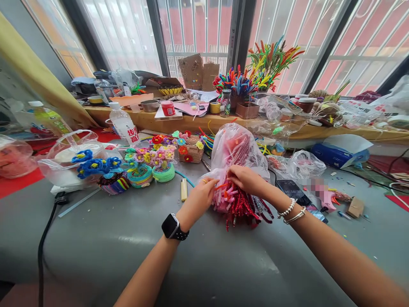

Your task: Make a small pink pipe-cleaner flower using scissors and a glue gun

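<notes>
Both hands work at the mouth of a clear plastic bag (238,145) that lies on the grey table (111,243), with a bundle of pink, red and dark pipe cleaners (241,207) spilling out of it toward the person.

The left hand (200,197) comes in from 8 o'clock. Its thumb and forefinger are pinched together at the edge of the bundle, seemingly on 1 orange stem (220,186), though the fuzz makes it hard to tell if more are caught. The right hand (247,179) sits on top from 4 o'clock, fingers curled down and closed on the pipe cleaners, pressing them and the bag in place.

The step in hand looks like sorting through the stems and singling 1 out. Getting it free would call for a steady pull along its length toward 8 o'clock while the right hand keeps the rest pinned, since the fuzzy wires cling and could drag neighbours along.

A yellow lighter (184,189) lies at 9 o'clock of the bundle, a dark phone (290,187) at 3 o'clock, and finished pipe-cleaner flowers (140,168) stand at 10 o'clock.
</notes>
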A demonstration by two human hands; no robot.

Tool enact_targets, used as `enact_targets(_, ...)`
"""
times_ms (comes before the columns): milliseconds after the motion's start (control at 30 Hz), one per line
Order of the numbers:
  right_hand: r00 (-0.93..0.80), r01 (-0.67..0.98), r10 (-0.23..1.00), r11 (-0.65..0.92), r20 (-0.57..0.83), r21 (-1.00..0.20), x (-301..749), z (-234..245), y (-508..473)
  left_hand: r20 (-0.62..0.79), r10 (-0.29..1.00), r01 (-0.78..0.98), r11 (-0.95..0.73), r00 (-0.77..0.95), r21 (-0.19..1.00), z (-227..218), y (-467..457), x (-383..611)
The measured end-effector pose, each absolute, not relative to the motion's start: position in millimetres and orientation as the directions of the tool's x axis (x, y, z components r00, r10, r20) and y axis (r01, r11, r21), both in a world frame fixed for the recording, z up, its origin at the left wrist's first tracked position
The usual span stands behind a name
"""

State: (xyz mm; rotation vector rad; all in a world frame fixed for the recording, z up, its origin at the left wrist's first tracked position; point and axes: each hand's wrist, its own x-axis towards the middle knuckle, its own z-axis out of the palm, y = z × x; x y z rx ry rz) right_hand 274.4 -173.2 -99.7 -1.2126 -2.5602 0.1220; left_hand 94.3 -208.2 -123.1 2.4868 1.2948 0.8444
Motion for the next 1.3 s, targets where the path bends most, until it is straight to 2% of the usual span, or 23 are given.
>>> enact_targets(100, -0.573, 0.737, 0.774, 0.631, 0.27, -0.245, 280.7, -99.7, -174.4, 0.346, 0.853, 0.712, -0.518, 0.391, 0.474, -125.7, -198.2, 87.6)
enact_targets(200, -0.59, 0.706, 0.761, 0.648, 0.27, -0.285, 282.1, -100.7, -175.2, 0.244, 0.887, 0.788, -0.461, 0.392, 0.408, -121.9, -196.4, 87.8)
enact_targets(333, -0.688, 0.665, 0.698, 0.716, 0.198, -0.213, 279.4, -101.1, -175.1, 0.19, 0.916, 0.881, -0.394, 0.353, 0.263, -118.2, -197.6, 91.2)
enact_targets(433, -0.729, 0.641, 0.661, 0.75, 0.176, -0.164, 279.7, -98.7, -175.7, 0.171, 0.924, 0.894, -0.375, 0.341, 0.245, -118.7, -197.2, 90.9)
enact_targets(633, -0.731, 0.641, 0.665, 0.746, 0.154, -0.178, 288.2, -94.4, -177.2, 0.186, 0.94, 0.93, -0.321, 0.288, 0.181, -111.5, -197.5, 91.0)
enact_targets(833, -0.718, 0.665, 0.689, 0.721, 0.099, -0.195, 293.0, -88.2, -179.2, 0.278, 0.917, 0.898, -0.359, 0.287, 0.255, -100.9, -205.8, 93.0)
enact_targets(967, -0.706, 0.681, 0.704, 0.705, 0.079, -0.196, 294.3, -85.8, -180.1, 0.308, 0.838, 0.784, -0.536, 0.449, 0.314, -104.5, -214.7, 100.8)
enact_targets(1033, -0.711, 0.667, 0.697, 0.71, 0.093, -0.225, 294.9, -86.8, -179.5, 0.291, 0.82, 0.749, -0.57, 0.492, 0.337, -107.9, -217.8, 107.7)
enact_targets(1133, -0.736, 0.633, 0.67, 0.731, 0.097, -0.254, 295.5, -89.5, -179.0, 0.239, 0.862, 0.794, -0.505, 0.446, 0.338, -112.0, -217.4, 118.8)
enact_targets(1233, -0.734, 0.641, 0.671, 0.734, 0.102, -0.224, 296.3, -91.3, -180.8, 0.158, 0.918, 0.855, -0.397, 0.364, 0.335, -113.8, -210.7, 124.9)
enact_targets(1300, -0.73, 0.645, 0.673, 0.736, 0.12, -0.207, 297.4, -91.9, -183.6, 0.09, 0.929, 0.849, -0.365, 0.359, 0.383, -114.1, -204.5, 123.9)
